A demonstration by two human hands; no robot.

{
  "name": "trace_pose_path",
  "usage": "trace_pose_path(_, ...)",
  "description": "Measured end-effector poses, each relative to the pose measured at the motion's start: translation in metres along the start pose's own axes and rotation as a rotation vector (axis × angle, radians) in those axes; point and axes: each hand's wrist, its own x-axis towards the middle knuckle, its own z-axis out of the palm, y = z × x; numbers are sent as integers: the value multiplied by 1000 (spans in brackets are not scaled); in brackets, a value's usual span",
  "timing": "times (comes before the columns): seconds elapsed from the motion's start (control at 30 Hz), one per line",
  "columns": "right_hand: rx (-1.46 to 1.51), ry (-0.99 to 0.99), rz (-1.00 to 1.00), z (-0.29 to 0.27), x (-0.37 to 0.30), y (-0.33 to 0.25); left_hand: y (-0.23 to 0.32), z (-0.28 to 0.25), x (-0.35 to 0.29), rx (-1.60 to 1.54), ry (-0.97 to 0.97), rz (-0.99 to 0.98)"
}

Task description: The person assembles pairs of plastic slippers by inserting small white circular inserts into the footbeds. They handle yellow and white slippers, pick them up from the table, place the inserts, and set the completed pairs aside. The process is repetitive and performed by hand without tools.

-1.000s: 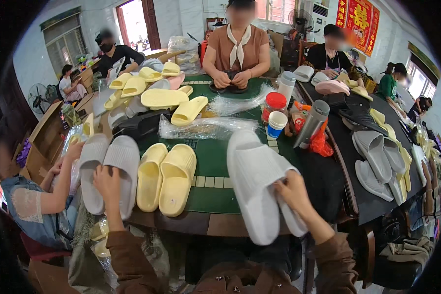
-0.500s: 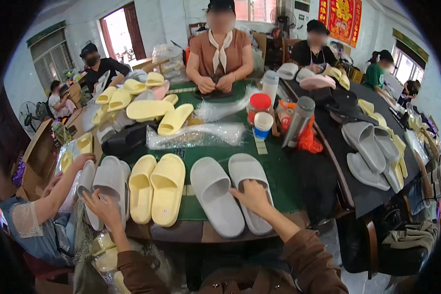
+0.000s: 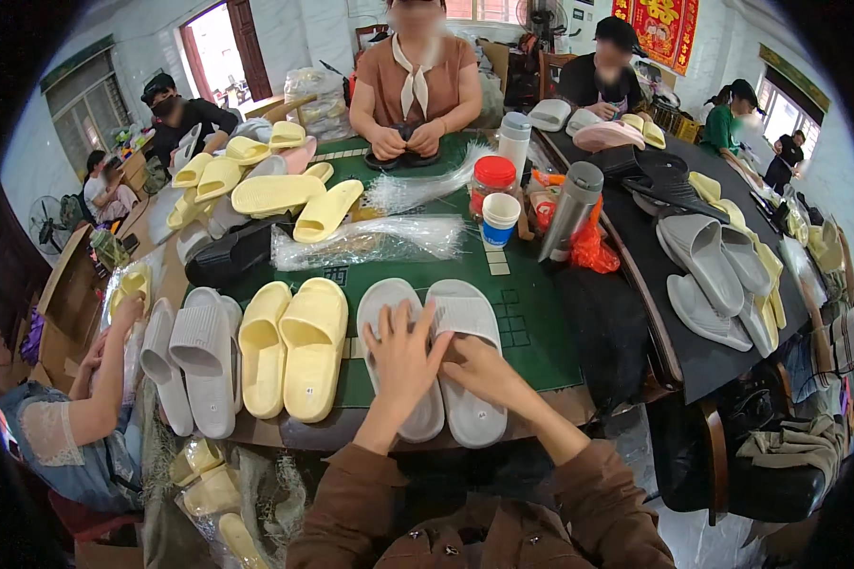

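At the far left, a co-worker in denim has a hand at a yellow slipper. Next along, several grey slippers lean close together near the front edge of the green surface, with a black slipper behind them. A yellow pair lies just beside, toes away from you, and beyond it are a heap of yellow slippers and a bundle of clear strips.

The grey pair lies side by side directly in front of you. Your left hand spreads over the left slipper, its grip open, thumb toward the right slipper. Your right hand is at that one's strap opening; its fingertips are partly hidden, so you cannot tell whether its grip closes on anything.

Farther right stand a white-and-blue cup, a red-lidded jar and a metal flask; more grey slippers rest on the dark surface.
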Motion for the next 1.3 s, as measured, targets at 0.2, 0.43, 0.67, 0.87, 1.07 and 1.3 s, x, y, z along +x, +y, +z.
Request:
trace_pose_path(0.2,136,157,183,-55,12,20,9,10,-4,62,52,114)
trace_pose_path(0.43,114,344,174,-54,98,90,11,15,-1,34,71,102)
trace_pose_path(0.67,-461,461,23,-12,145,129,7,7,-3,28,20,65)
trace_pose_path(0.87,-365,446,74,-25,147,130,10,7,-1,30,17,67)
trace_pose_path(1.07,51,425,120,-42,131,128,10,9,1,33,44,81)
trace_pose_path(1.3,-103,454,56,-46,121,115,8,14,-1,15,91,92)
